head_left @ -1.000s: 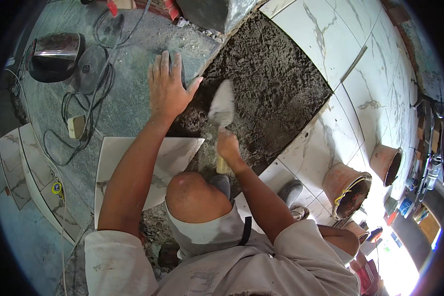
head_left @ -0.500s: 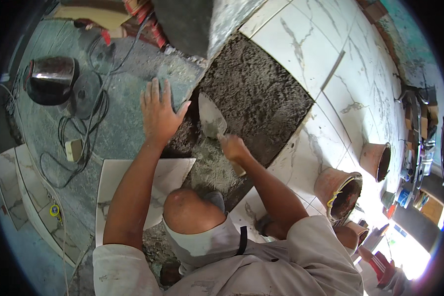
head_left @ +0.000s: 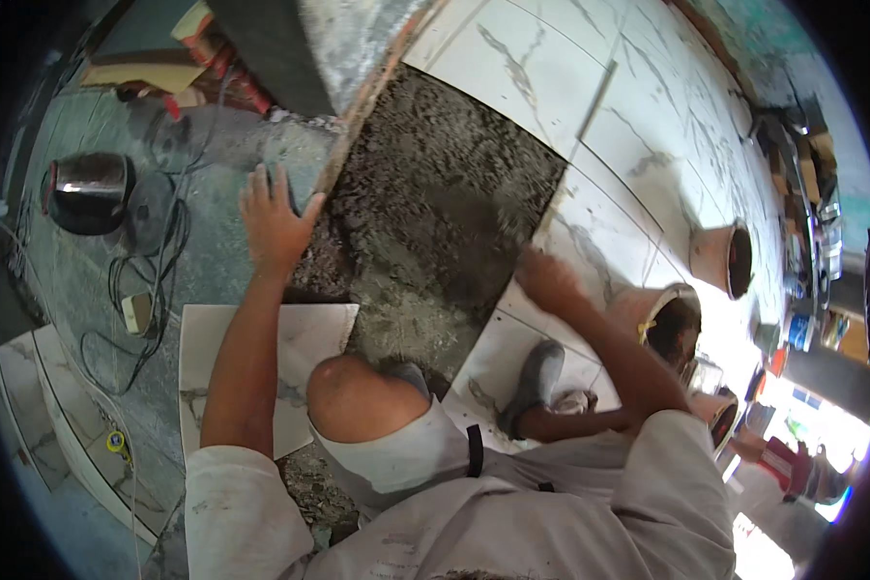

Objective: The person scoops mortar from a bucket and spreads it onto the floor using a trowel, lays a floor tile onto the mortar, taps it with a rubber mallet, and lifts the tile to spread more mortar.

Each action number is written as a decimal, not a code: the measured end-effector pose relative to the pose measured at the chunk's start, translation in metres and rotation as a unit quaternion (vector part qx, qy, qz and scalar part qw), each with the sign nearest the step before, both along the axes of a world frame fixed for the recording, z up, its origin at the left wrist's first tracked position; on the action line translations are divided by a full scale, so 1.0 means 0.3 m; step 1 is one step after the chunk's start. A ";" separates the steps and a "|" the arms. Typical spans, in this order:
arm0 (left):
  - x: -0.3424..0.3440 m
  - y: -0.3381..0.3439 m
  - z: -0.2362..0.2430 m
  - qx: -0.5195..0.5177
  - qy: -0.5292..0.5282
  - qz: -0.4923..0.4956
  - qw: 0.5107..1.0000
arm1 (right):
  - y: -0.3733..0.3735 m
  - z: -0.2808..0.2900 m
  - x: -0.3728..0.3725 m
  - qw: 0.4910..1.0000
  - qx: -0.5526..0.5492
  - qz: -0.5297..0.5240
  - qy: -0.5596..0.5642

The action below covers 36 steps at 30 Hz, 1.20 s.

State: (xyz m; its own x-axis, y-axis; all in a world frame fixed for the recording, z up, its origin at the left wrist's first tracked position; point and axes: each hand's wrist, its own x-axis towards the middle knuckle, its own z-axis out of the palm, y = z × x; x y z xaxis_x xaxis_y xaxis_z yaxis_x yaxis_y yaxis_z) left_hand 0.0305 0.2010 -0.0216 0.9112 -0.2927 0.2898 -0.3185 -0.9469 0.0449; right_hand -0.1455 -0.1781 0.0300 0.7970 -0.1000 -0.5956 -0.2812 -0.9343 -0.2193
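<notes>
A floor half tiled in white marble-look tiles [head_left: 638, 135]: the left hand [head_left: 273, 220] lies flat, fingers spread, bracing at the wet mortar bed's [head_left: 435, 203] left edge; the right hand [head_left: 549, 280], fingers curled, grip unclear, works its right edge

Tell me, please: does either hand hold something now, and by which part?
Left hand lies flat on the floor, holding nothing. Right hand is blurred; a hold cannot be told.

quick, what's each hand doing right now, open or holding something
Left hand: open, fingers spread, pressed flat on the grey floor beside the mortar bed.
Right hand: at the mortar bed's edge; grip cannot be told.
</notes>
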 end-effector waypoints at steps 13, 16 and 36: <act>-0.033 -0.022 0.015 -0.069 -0.050 -0.082 0.993 | -0.804 0.806 -0.996 0.926 -0.191 -0.313 0.089; -0.120 -0.015 0.035 -0.109 -0.036 -0.097 0.989 | -0.878 0.673 -1.107 0.941 -0.249 -0.208 0.094; -0.650 0.708 0.425 0.058 0.206 0.162 0.963 | -1.135 0.222 -1.040 0.949 -0.257 -0.159 0.089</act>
